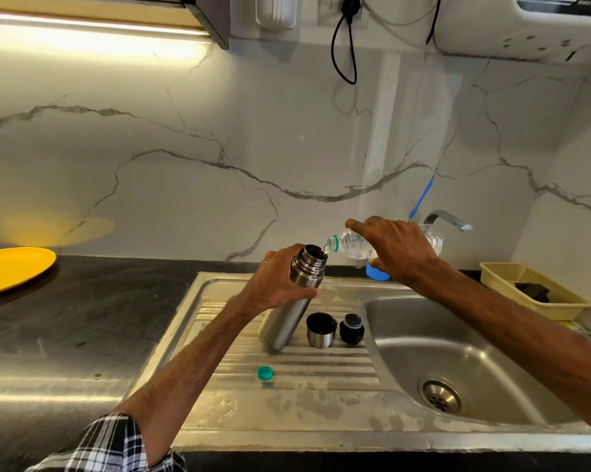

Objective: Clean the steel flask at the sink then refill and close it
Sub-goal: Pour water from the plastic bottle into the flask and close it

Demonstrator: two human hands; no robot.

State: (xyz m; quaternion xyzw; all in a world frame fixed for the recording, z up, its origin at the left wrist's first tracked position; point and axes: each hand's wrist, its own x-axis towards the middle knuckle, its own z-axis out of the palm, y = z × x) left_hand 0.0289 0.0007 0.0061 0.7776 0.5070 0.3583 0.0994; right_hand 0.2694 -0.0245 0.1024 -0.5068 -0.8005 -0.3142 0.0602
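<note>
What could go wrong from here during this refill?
The plastic bottle pours at the very rim of the steel flask, so water may spill. The left hand holds the flask tilted on the ribbed drainboard; a slip could knock over the cup lid and black stopper beside it.

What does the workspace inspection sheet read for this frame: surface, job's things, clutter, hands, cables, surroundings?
Surface: steel drainboard beside the sink basin, stained in patches; dark countertop to its left.
Job's things: steel flask open, tilted, base on the drainboard; plastic bottle pouring water into its mouth; cup lid, black stopper and green cap loose on the drainboard.
Clutter: yellow plate, beige basket, blue object at the sink's back edge.
Hands: left hand grips the flask; right hand holds the bottle.
Cables: black cable hanging down the wall.
Surroundings: marble-look backsplash, tap.
</note>
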